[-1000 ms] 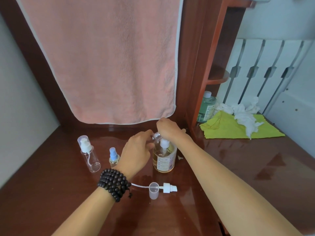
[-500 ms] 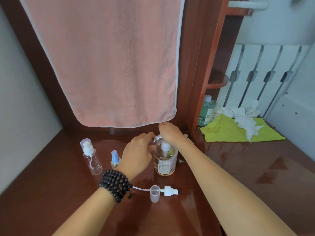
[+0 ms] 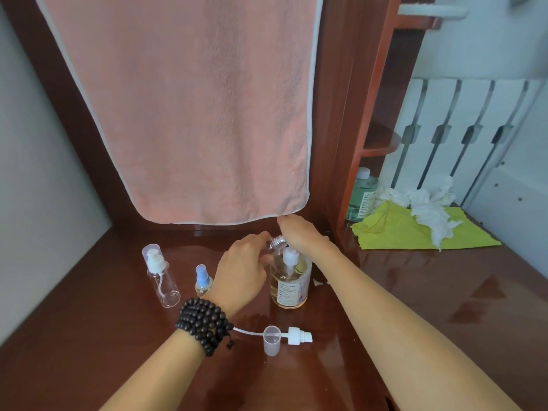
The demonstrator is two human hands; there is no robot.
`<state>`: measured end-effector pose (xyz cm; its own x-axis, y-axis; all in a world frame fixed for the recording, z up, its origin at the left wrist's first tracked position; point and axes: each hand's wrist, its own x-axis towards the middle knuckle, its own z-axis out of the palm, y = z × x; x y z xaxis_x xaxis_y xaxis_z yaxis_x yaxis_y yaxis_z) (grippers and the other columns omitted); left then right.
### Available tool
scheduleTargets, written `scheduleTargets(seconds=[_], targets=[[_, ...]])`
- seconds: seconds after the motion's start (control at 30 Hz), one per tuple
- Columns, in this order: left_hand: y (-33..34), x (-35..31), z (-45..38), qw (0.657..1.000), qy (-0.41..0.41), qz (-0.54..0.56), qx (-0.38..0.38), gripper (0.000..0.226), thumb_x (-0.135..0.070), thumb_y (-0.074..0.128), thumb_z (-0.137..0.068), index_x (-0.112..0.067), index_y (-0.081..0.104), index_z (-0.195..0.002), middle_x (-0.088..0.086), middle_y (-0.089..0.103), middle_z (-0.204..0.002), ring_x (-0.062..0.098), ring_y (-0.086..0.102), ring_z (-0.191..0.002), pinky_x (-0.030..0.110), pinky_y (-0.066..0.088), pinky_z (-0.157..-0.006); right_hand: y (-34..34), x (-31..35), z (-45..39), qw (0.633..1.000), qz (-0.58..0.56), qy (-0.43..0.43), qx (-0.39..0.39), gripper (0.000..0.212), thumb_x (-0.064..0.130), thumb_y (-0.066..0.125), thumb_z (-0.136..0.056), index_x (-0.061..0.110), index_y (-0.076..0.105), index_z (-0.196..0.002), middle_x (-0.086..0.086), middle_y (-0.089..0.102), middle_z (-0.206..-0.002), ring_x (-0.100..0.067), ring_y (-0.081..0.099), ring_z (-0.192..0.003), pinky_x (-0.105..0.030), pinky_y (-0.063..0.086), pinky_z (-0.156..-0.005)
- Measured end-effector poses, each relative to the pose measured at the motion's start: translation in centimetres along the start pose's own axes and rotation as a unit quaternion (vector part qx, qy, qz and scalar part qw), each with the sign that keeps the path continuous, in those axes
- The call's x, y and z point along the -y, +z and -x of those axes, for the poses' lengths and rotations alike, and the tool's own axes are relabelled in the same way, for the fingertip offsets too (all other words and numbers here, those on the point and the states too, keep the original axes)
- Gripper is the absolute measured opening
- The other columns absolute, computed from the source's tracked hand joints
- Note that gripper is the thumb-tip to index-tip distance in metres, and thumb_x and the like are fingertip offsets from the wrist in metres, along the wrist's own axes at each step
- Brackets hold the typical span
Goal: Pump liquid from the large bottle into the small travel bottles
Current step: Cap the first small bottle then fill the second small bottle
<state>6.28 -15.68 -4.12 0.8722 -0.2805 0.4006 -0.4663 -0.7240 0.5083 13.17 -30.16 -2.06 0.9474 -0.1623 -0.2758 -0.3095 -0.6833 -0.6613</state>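
The large bottle (image 3: 290, 284) below the right hand (image 3: 299, 232) and the green bottle (image 3: 361, 194) beyond it carry printed labels, all illegible.

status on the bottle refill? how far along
Done: one travel bottle's pump head and cap lie off on the table. In hand: left hand tilts that open bottle at the large bottle; right hand is on its pump. Left: pump bottle looks empty, blue-spray bottle untouched.

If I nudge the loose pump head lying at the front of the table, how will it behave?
The pump head looks like light plastic, so it should slide easily on the glossy table. Its thin tube probably flexes and trails. The clear cap beside it may roll away.
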Motion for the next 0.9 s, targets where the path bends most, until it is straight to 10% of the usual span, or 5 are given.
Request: scheduleTargets(seconds=[0.9], targets=[[1.1, 0.6, 0.8, 1.000, -0.004, -0.021, 0.011, 0.023, -0.014, 0.057, -0.090, -0.020, 0.054, -0.112, -0.003, 0.062, -0.098, 0.025, 0.060, -0.089, 0.048, 0.051, -0.076, 0.9, -0.9, 0.3, 0.998, 0.054, 0.033, -0.027, 0.041, 0.030, 0.027, -0.096, 0.016, 0.054, -0.124, -0.010, 0.056, -0.133, -0.034, 0.045, -0.131, -0.053, 0.022, -0.109]])
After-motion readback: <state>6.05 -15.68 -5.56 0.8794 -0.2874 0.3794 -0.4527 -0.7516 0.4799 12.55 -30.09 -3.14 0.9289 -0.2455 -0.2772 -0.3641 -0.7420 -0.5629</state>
